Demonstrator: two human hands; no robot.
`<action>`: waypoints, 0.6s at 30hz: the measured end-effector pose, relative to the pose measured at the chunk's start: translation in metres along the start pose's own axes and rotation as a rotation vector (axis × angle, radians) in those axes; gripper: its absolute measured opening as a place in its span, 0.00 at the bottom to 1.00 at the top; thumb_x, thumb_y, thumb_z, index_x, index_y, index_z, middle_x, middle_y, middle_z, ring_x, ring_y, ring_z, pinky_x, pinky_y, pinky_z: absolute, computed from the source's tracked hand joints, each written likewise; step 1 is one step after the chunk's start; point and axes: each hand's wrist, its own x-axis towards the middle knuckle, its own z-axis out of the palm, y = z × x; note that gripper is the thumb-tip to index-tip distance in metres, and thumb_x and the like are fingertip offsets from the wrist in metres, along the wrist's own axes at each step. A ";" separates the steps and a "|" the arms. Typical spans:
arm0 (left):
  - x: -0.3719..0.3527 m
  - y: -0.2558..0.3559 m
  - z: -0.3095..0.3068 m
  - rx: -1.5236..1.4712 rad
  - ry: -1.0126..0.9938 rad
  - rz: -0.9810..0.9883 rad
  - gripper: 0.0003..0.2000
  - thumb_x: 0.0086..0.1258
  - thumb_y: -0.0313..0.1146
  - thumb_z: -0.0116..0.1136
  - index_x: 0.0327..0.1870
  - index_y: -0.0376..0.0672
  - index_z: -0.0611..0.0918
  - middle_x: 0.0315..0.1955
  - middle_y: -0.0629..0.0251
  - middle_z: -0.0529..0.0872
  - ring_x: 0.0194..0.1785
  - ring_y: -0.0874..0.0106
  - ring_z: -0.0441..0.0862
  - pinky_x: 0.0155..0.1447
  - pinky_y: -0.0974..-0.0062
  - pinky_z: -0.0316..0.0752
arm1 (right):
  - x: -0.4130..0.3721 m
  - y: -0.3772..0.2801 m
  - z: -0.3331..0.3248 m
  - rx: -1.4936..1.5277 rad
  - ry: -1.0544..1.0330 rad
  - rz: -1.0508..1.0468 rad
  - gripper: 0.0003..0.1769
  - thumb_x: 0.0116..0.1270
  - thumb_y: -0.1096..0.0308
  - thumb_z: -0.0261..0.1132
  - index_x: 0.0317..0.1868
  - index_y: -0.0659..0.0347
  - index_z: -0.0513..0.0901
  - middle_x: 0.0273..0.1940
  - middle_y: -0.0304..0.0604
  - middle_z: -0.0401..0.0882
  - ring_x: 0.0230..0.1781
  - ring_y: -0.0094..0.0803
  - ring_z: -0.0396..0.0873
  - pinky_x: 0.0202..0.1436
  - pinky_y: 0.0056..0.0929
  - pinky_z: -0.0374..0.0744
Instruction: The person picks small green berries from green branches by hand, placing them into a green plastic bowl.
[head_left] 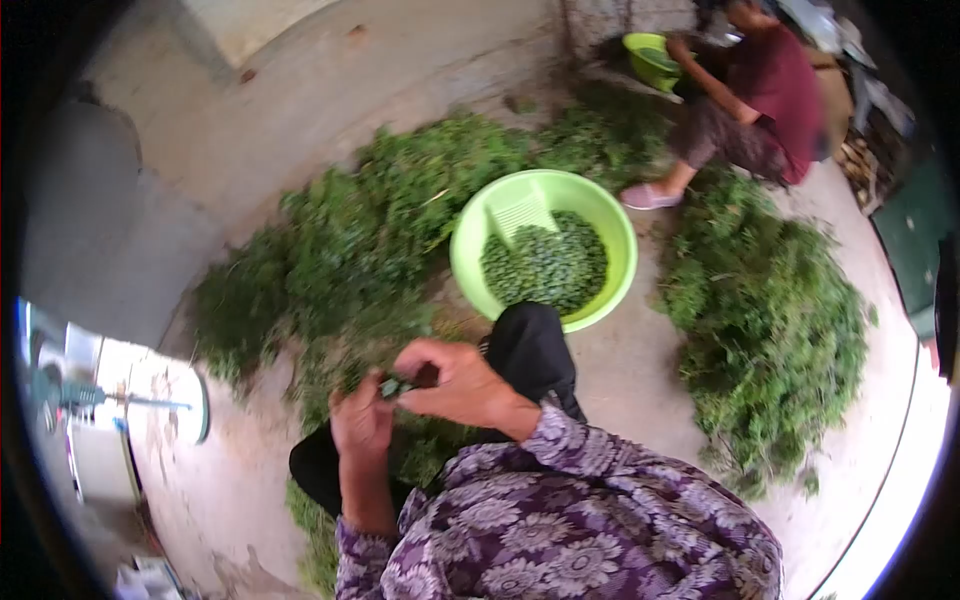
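My left hand point(362, 415) and my right hand point(452, 385) meet over my lap, their fingertips pinched around a small bit of green plant point(392, 387). The right hand comes in from the right with its fingers curled over the piece. Just beyond my knee stands a large light-green basin point(618, 262) with a ribbed washboard part inside. Many small round green pods or fruits point(560, 262) cover its bottom. Leafy green stems point(420, 450) lie across my lap, below the hands.
A long heap of leafy plants point(350, 240) runs behind and left of the basin. Another heap point(765, 330) lies to the right. At the back right a seated person point(770, 90) holds a smaller green basin point(652, 65). A standing fan point(100, 395) is at the left.
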 end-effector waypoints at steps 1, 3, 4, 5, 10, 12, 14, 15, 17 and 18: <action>0.001 -0.001 0.000 0.017 0.005 -0.010 0.04 0.58 0.27 0.56 0.33 0.38 0.77 0.26 0.69 0.78 0.27 0.81 0.73 0.28 0.86 0.67 | -0.001 -0.005 -0.002 -0.004 -0.022 0.057 0.15 0.46 0.71 0.67 0.36 0.62 0.75 0.29 0.33 0.73 0.30 0.16 0.69 0.32 0.18 0.71; -0.001 0.002 0.013 -0.087 0.078 -0.051 0.05 0.59 0.27 0.55 0.34 0.38 0.77 0.26 0.70 0.78 0.27 0.81 0.73 0.29 0.87 0.67 | -0.003 -0.010 -0.002 0.003 0.005 0.084 0.14 0.47 0.72 0.67 0.36 0.62 0.75 0.28 0.33 0.73 0.29 0.15 0.69 0.31 0.17 0.71; -0.003 0.003 0.017 -0.190 0.115 -0.100 0.05 0.59 0.27 0.55 0.35 0.39 0.77 0.26 0.71 0.78 0.27 0.81 0.73 0.29 0.89 0.66 | -0.004 -0.010 -0.001 0.006 -0.012 0.087 0.14 0.47 0.72 0.67 0.36 0.62 0.75 0.28 0.33 0.73 0.29 0.15 0.69 0.31 0.17 0.71; -0.005 0.003 0.015 -0.195 0.126 -0.096 0.05 0.59 0.27 0.55 0.35 0.39 0.77 0.26 0.71 0.78 0.27 0.81 0.73 0.29 0.89 0.66 | -0.005 -0.010 -0.001 -0.020 0.010 0.066 0.14 0.47 0.73 0.67 0.36 0.62 0.75 0.28 0.34 0.73 0.28 0.16 0.69 0.31 0.17 0.71; 0.001 -0.022 -0.021 0.659 -0.113 0.368 0.14 0.63 0.29 0.51 0.51 0.45 0.74 0.30 0.70 0.78 0.31 0.76 0.75 0.31 0.82 0.69 | -0.006 -0.012 0.001 -0.294 0.153 -0.208 0.15 0.46 0.74 0.66 0.36 0.64 0.74 0.26 0.40 0.73 0.23 0.20 0.71 0.26 0.20 0.72; -0.010 -0.003 0.000 0.275 -0.066 0.092 0.13 0.63 0.35 0.52 0.48 0.44 0.76 0.28 0.68 0.79 0.30 0.77 0.74 0.33 0.82 0.69 | -0.005 -0.005 -0.003 -0.263 0.165 -0.175 0.14 0.46 0.74 0.65 0.36 0.64 0.74 0.26 0.41 0.72 0.23 0.22 0.72 0.26 0.22 0.72; -0.010 0.006 0.015 0.032 0.045 -0.108 0.12 0.60 0.33 0.55 0.42 0.37 0.76 0.29 0.63 0.78 0.29 0.74 0.75 0.32 0.77 0.73 | -0.004 -0.002 -0.007 -0.248 0.169 -0.176 0.14 0.46 0.73 0.64 0.35 0.65 0.74 0.25 0.41 0.71 0.23 0.24 0.72 0.26 0.23 0.72; -0.012 0.004 0.018 -0.105 0.084 -0.117 0.12 0.59 0.31 0.57 0.41 0.35 0.75 0.29 0.62 0.78 0.28 0.73 0.76 0.30 0.75 0.74 | -0.004 -0.003 -0.008 -0.245 0.165 -0.190 0.14 0.46 0.73 0.64 0.35 0.65 0.73 0.25 0.41 0.71 0.23 0.25 0.72 0.26 0.23 0.72; -0.008 0.003 0.016 -0.138 0.069 -0.125 0.13 0.57 0.29 0.58 0.42 0.35 0.74 0.30 0.61 0.78 0.28 0.72 0.76 0.29 0.73 0.74 | -0.004 0.000 -0.008 -0.303 0.168 -0.196 0.14 0.44 0.74 0.63 0.34 0.66 0.73 0.25 0.44 0.72 0.23 0.31 0.74 0.26 0.26 0.72; -0.007 0.008 0.023 -0.175 0.088 -0.124 0.15 0.56 0.28 0.60 0.42 0.36 0.72 0.30 0.61 0.78 0.27 0.71 0.76 0.28 0.71 0.75 | -0.005 0.002 -0.008 -0.299 0.160 -0.171 0.14 0.44 0.73 0.63 0.34 0.65 0.73 0.25 0.45 0.72 0.23 0.32 0.74 0.27 0.27 0.72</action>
